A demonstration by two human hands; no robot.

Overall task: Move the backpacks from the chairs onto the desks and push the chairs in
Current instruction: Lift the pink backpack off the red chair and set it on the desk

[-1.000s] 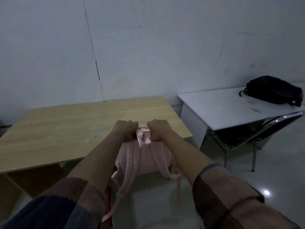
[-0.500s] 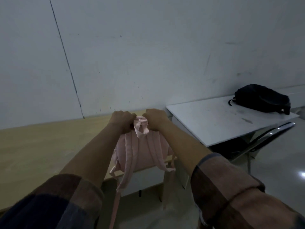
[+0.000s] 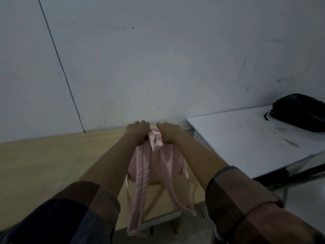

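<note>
A pink backpack (image 3: 154, 166) hangs over the right part of the wooden desk (image 3: 52, 164), its straps dangling toward me past the desk's front edge. My left hand (image 3: 137, 132) and my right hand (image 3: 168, 133) both grip its top at the carry loop, fists side by side. Whether its bottom touches the desk is hidden. A black backpack (image 3: 299, 111) lies on the white desk (image 3: 246, 143) at the right. A dark chair (image 3: 284, 178) is tucked under that white desk, only its frame showing.
A grey wall (image 3: 158, 59) stands right behind both desks. A narrow gap separates the wooden desk from the white one. Pale floor (image 3: 306, 196) shows at the lower right.
Both hands have carried the pink backpack up and forward, from in front of the wooden desk to over its top. The view has moved closer to the wall.
</note>
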